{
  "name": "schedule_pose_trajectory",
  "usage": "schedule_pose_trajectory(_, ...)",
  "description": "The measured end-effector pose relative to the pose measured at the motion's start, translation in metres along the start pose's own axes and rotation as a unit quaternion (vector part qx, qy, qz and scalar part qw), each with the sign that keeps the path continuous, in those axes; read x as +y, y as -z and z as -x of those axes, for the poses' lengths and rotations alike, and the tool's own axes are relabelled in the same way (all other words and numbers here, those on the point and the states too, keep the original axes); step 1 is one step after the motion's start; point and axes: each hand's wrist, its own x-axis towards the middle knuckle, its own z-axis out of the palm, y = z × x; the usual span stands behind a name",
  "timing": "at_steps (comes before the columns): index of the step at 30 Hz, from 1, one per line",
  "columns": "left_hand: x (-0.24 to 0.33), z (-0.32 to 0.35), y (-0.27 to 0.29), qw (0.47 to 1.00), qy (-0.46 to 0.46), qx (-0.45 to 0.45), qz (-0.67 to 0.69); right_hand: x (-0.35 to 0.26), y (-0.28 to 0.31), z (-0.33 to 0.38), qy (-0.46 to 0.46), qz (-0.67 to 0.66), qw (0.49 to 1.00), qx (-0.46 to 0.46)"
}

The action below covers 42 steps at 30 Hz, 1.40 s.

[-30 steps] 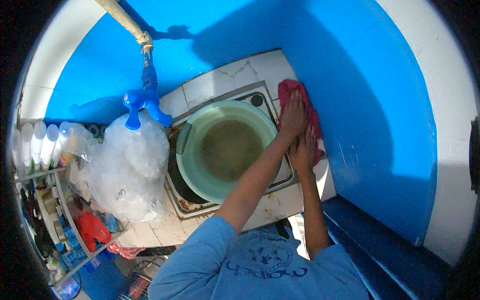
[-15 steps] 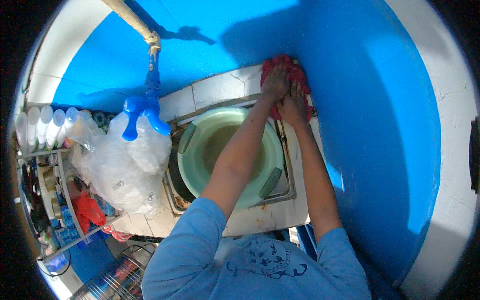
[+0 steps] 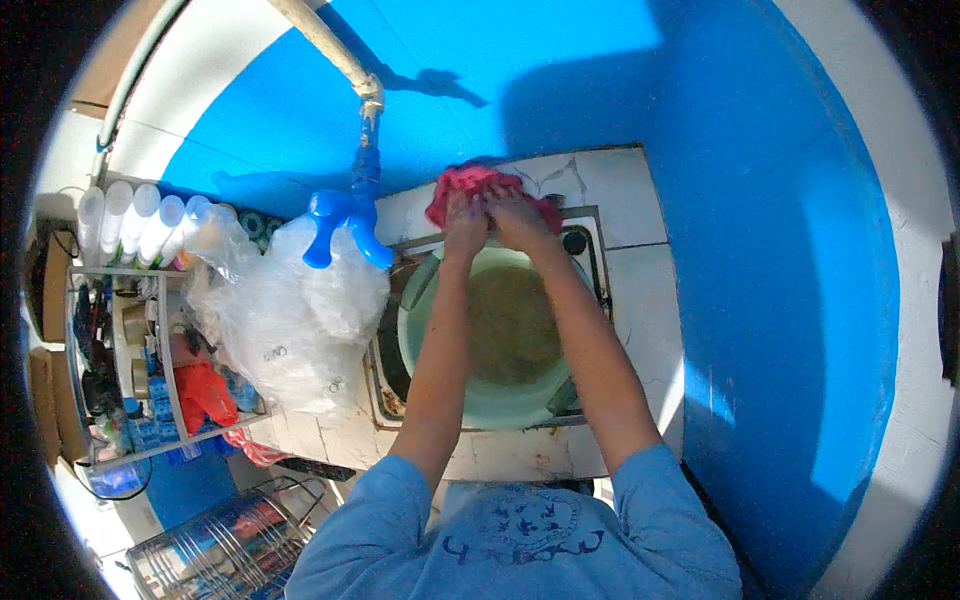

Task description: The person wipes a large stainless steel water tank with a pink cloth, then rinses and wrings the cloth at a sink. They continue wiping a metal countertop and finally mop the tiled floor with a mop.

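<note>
A bunched red cloth [image 3: 475, 180] lies on the white tiled ledge behind the basin, against the blue wall. Both my hands press on it from the near side, close together. My left hand [image 3: 466, 226] rests with its fingers stretched over the cloth. Beside it, my right hand [image 3: 514, 218] also has its fingers laid out on the cloth, not wrapped round it. Below my forearms, a pale green basin [image 3: 430, 385] with darker handles holds cloudy water. It sits over a metal-framed recess [image 3: 600, 235] in the counter.
A blue tap [image 3: 340, 215] on a pipe hangs left of the basin, in front of a large clear plastic bag [image 3: 290, 320]. Further left stands a shelf rack [image 3: 165, 350] with bottles and packets. A blue wall [image 3: 760, 280] bounds the right side. A wire rack [image 3: 220, 540] is low left.
Both hands have dragged the red cloth leftward along the back ledge, from the right corner to behind the basin. The view has shifted, and the tiles at the corner are now uncovered.
</note>
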Motion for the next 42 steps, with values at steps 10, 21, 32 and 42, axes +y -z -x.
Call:
schedule_pose_trajectory(10,-0.070,0.021,0.051,0.917,0.131,-0.199,-0.319,-0.065,-0.024,-0.029,0.049,-0.021,0.999,0.009)
schedule_pose_trajectory(21,0.064,0.010,-0.022,0.999,0.008,0.041,-0.019,0.007,0.012,0.048,-0.164,0.182,0.961,0.128)
schedule_pose_trajectory(32,-0.020,0.036,0.025,0.980,0.188,0.055,-0.041,-0.020,-0.066,-0.032,0.026,-0.111,0.992,0.058)
schedule_pose_trajectory(42,0.162,0.007,-0.051,0.994,-0.095,-0.053,0.023,0.014,0.090,0.129,-0.325,0.081,0.941,0.047)
